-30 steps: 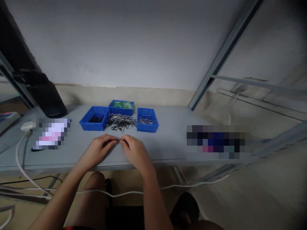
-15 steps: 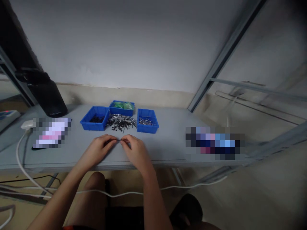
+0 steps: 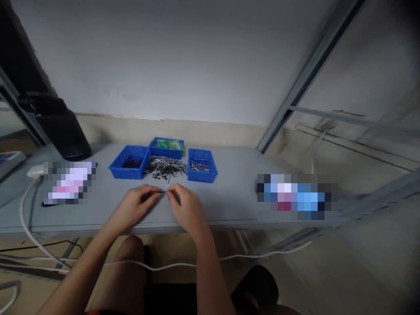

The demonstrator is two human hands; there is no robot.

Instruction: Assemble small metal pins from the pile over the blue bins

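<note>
Between my two hands a thin dark piece [image 3: 163, 192], like a small screw, spans the gap just above the table. My left hand [image 3: 139, 203] pinches its left end, and my right hand [image 3: 183, 203] pinches near its right end. Behind them lies a loose pile of silver and black screws [image 3: 166, 165]. A blue bin [image 3: 118, 172] with black screws stands left of the pile. To its right is a blue bin [image 3: 202, 176] with silver screws. At the back a third blue bin [image 3: 166, 152] holds green and clear small pieces.
A black bottle [image 3: 67, 131] stands at the back left. Near it lie a blurred-out device [image 3: 72, 181] and a white plug with a cable [image 3: 23, 208]. Another blurred object [image 3: 292, 195] is at the right end of the grey table [image 3: 229, 201].
My right hand's fingertips have shifted slightly to the right, away from my left fingertips. My left hand has barely moved.
</note>
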